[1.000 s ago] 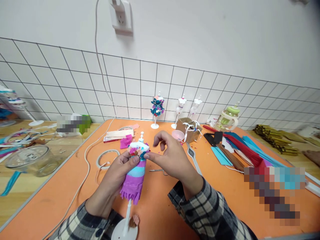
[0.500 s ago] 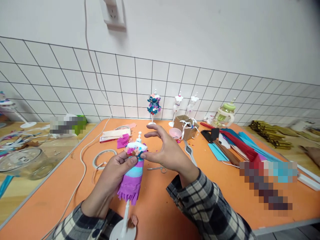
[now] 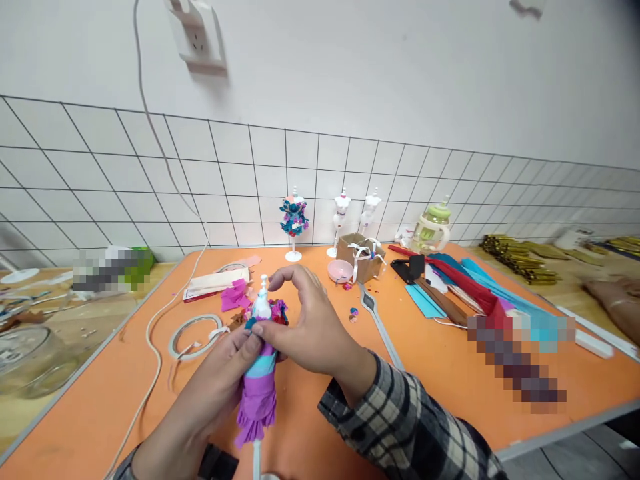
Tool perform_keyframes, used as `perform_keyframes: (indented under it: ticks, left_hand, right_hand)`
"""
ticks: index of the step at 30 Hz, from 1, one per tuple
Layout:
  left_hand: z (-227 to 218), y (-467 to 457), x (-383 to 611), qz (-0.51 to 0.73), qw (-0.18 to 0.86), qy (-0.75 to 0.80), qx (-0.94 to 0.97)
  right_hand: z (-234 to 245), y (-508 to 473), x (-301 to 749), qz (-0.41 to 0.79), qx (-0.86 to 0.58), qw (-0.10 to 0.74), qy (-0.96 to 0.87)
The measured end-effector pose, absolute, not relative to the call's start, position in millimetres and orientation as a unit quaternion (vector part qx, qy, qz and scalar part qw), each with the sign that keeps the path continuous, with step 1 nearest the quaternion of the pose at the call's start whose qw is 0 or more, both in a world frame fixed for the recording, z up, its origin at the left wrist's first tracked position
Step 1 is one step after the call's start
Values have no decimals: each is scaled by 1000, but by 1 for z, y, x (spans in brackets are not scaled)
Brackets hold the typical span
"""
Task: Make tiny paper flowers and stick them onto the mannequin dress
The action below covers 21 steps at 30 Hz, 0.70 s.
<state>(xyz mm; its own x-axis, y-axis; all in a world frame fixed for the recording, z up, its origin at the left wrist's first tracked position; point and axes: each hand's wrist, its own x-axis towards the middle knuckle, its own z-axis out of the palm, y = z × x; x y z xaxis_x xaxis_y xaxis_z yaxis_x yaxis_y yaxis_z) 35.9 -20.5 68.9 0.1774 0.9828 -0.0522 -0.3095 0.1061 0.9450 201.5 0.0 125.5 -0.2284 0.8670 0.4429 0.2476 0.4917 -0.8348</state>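
Observation:
A small white mannequin (image 3: pixel 261 347) on a thin stand wears a purple and light-blue fringed paper dress, with tiny coloured paper flowers around its chest. My left hand (image 3: pixel 210 393) is wrapped round its waist, holding it tilted over the orange table (image 3: pixel 430 360). My right hand (image 3: pixel 305 327) curls over the mannequin's chest from the right, its thumb and fingers pressing on the flowers. Both sleeves are plaid.
Tape ring (image 3: pixel 193 333), white cable (image 3: pixel 155 347), pink paper scraps (image 3: pixel 235 295), three small mannequins (image 3: pixel 343 217) at the wire grid, a cardboard box (image 3: pixel 357 257), pink dish (image 3: pixel 341 270), crepe paper strips (image 3: pixel 460 287), a green-lidded jug (image 3: pixel 430 230). Another person's hand (image 3: pixel 613 297) lies far right.
The mannequin turned so its side faces me. My right hand went from a fingertip pinch at the chest to cupping over it. The view shifted right.

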Motion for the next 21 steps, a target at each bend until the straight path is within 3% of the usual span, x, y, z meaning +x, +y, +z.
perform_keyframes:
  ticks: [9,11,14,16,19,21]
  left_hand:
    - [69,-19,35,508,682,377,368]
    - [71,-18,36,515,688,374,348]
    - [74,-14,35,527,689,383,319]
    - [73,-12,34,535,683,393,305]
    - [72,-9,32,542,673,403,302]
    - [71,-8,31,544,669,405,302]
  right_hand:
    - [119,10,210,409,-284,508,-703]
    - [124,14,223,379,-293,519,-708]
    - [132,28,258,240,-397,515,-721]
    - [133,43,286,178,-521,402,-732]
    - [121,67,316,149,-675,52,-721]
    - [106,83,322,158,-699,-26,-697]
